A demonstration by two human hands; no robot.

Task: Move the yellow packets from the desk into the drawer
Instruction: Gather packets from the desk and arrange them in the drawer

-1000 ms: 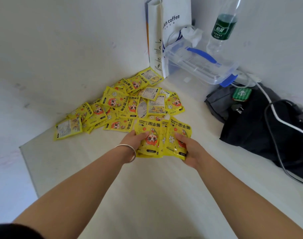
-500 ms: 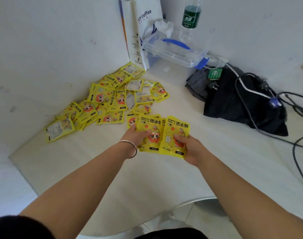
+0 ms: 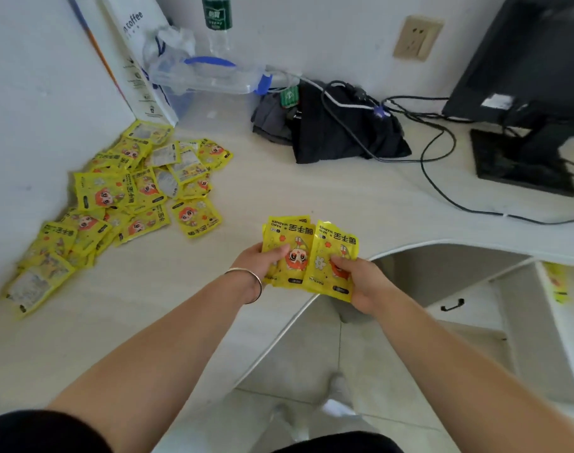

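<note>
Both hands are carrying their load rightward, away from the pile [image 3: 122,197], toward the desk's [image 3: 279,191] curved front edge. The left hand [image 3: 262,261], a bracelet [image 3: 246,282] on its wrist, is pinching the yellow packets [image 3: 298,253] at their left side, thumb on top. The right hand [image 3: 360,282] is pinching the overlapping packets at the lower right corner. They are hanging fanned just above the desk's front edge. The pile is lying in the desk's left rear corner against the wall [image 3: 34,93]. Below the desk's right end, a white drawer [image 3: 566,338] is standing open with something yellow and blurred inside.
</note>
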